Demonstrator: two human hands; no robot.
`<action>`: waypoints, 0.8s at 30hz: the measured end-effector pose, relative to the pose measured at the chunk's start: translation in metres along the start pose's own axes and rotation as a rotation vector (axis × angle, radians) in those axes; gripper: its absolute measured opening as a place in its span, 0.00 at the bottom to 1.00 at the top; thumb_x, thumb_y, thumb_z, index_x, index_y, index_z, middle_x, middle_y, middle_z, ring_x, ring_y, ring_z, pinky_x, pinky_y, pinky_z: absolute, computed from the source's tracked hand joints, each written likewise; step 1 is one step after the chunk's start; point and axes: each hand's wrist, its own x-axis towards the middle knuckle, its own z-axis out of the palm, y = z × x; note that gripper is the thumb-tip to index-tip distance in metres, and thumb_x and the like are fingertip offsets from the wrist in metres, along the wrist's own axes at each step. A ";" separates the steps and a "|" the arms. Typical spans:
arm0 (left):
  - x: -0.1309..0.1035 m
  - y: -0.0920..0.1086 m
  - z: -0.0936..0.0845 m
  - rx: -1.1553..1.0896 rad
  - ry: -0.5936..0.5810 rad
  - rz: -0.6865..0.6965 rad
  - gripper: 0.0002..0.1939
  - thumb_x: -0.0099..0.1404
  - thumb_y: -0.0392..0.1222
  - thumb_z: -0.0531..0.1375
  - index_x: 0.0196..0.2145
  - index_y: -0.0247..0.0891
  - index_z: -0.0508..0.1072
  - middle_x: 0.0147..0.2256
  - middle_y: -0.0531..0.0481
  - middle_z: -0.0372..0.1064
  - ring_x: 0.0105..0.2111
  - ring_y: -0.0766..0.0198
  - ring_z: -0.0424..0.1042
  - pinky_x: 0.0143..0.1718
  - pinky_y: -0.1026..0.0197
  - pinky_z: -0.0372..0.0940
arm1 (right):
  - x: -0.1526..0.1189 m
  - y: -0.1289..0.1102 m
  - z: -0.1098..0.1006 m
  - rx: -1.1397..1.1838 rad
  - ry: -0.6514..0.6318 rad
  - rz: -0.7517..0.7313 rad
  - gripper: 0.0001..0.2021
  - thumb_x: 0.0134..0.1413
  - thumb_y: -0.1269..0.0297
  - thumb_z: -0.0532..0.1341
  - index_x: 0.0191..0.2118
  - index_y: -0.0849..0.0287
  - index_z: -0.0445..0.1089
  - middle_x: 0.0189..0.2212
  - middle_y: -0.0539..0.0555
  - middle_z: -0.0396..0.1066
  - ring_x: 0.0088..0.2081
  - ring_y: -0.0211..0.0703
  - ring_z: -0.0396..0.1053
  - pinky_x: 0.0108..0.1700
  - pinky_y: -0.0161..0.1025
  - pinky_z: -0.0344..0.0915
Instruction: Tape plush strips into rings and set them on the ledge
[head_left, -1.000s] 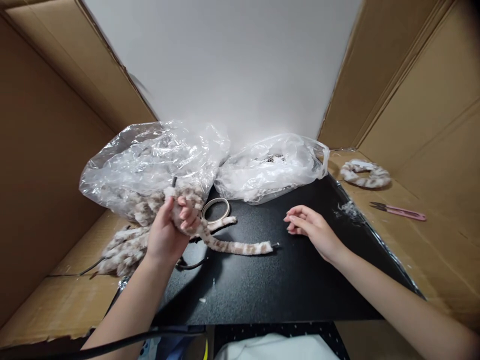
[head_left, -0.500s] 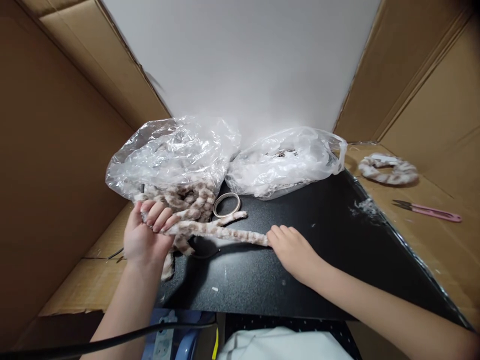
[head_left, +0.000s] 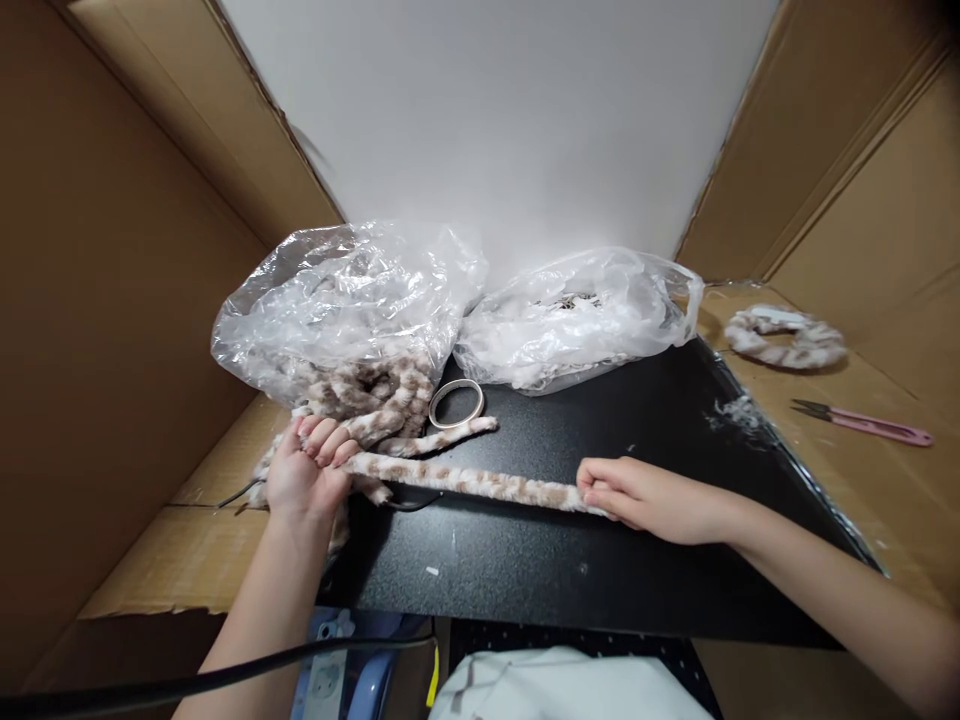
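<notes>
A long, fluffy white-and-brown fabric tube (head_left: pixel 480 483) stretches nearly straight between my two hands, just over the black tabletop (head_left: pixel 495 555). My left hand (head_left: pixel 309 468) is closed around its left part, palm turned up. My right hand (head_left: pixel 637 500) pinches its right end between thumb and fingers. More of the same fluffy strips (head_left: pixel 367 400) lie heaped behind my left hand, partly inside a clear plastic bag (head_left: pixel 352 290). One loose strip end (head_left: pixel 457 434) points right, close to a pale roll of tape (head_left: pixel 456 404).
A second plastic bag (head_left: pixel 577 330) with white stuff inside stands at the back. On the cardboard at right lie a fluffy ring (head_left: pixel 784 338) with a white tag and pink thread snips (head_left: pixel 862 422). Fluff scraps (head_left: pixel 742 415) sit near the right edge. A black cable (head_left: pixel 225 675) crosses the front.
My right hand has moved right and now pinches the tube's end, so a longer stretch shows between my hands. My left hand still grips the tube, slightly lower and further right.
</notes>
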 end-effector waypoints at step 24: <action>-0.012 0.008 0.012 0.156 -0.096 0.082 0.22 0.75 0.41 0.38 0.22 0.39 0.53 0.17 0.61 0.36 0.13 0.72 0.42 0.14 0.68 0.46 | -0.014 0.021 0.003 -0.251 0.196 0.002 0.12 0.64 0.61 0.51 0.30 0.55 0.65 0.27 0.51 0.70 0.29 0.42 0.67 0.32 0.37 0.58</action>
